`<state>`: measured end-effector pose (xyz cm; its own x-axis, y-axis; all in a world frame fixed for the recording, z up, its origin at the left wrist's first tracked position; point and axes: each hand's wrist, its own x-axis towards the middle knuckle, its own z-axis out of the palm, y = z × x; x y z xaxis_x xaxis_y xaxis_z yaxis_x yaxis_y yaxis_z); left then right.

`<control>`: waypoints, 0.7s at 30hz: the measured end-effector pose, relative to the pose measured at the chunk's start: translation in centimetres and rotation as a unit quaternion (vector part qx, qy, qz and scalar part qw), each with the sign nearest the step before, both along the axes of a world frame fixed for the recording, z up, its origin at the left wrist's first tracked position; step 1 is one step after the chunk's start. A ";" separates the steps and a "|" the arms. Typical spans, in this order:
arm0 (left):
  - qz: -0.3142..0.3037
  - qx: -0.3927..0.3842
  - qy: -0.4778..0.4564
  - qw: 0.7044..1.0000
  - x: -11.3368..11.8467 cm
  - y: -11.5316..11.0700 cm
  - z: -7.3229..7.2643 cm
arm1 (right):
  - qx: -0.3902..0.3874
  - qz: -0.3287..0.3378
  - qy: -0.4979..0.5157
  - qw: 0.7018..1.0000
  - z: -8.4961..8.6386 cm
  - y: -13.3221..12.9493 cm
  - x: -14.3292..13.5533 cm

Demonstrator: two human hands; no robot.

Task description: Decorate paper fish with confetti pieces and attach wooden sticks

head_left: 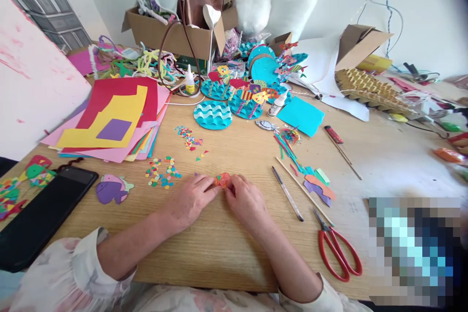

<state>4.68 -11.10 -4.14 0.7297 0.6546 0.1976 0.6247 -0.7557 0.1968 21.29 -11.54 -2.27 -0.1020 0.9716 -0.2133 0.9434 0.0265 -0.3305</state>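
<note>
Between my two hands, low over the middle of the table, is a small orange paper fish (222, 180) with coloured bits on it. My left hand (193, 199) pinches its left end, and my right hand (245, 198) has its fingers closed on the right end. The fingertips cover part of its outline. Left of my left hand lie loose round paper dots (163, 172) in several colours. Beyond them is a scatter of small cut paper pieces (189, 137). Purple and pink paper fish shapes (112, 189) rest farther left.
Red-handled scissors (338, 253), a pen (287, 194) and a thin wooden stick (305, 191) lie to the right. A black phone (47, 214) and stacked coloured paper (106, 112) are at left. Glue bottles (278, 105) and blue wavy discs (212, 115) stand farther back, before a cardboard box (164, 34).
</note>
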 end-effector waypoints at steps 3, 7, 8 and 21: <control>0.002 0.000 0.015 1.000 0.1 0.0 0.2 | 0.009 -0.001 0.011 1.000 -0.2 0.0 0.0; 0.003 -0.005 0.025 1.000 0.2 0.0 0.2 | 0.018 0.000 0.059 0.998 -0.3 0.0 0.5; 0.002 -0.007 0.024 1.000 0.2 0.0 0.2 | 0.019 0.001 0.074 0.997 -0.2 0.0 0.7; 0.003 -0.003 -0.012 1.000 0.0 0.0 -0.6 | 0.066 0.073 0.148 0.984 0.0 -0.9 1.5</control>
<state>4.68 -11.10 -4.73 0.7201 0.6611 0.2107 0.6249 -0.7499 0.2170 22.75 -12.45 -2.25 -0.2811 0.9593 -0.0272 0.7898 0.2152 -0.5744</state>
